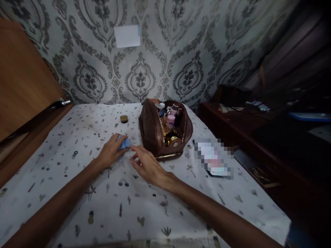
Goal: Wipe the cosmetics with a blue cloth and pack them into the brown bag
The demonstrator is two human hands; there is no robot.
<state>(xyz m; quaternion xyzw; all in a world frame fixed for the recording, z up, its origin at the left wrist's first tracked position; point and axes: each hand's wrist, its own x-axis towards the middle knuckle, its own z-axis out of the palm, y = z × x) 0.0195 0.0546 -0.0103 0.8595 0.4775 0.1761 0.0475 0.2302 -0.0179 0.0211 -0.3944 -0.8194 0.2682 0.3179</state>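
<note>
My left hand (110, 150) is closed around a crumpled light-blue cloth (124, 142), which pokes out past the thumb and fingers. Beside it, to the right, my right hand (148, 164) has its fingers bent and apart, with nothing visible between them. Its index fingertip is close to the cloth; whether they touch I cannot tell. Just behind my right hand stands a brown toiletry bag (152, 129), unzipped, with several small bottles and jars inside, among them a pink-lidded container (171, 120). A small jar with a dark golden lid (124, 119) sits beyond my left hand.
A printed white sheet (103, 206) covers the surface. A flat, pixelated object (213, 158) lies right of the bag. Brown wooden furniture (26, 75) borders the left; a dark red cabinet (219, 119) borders the right. Patterned wallpaper with a white paper (127, 36) rises behind.
</note>
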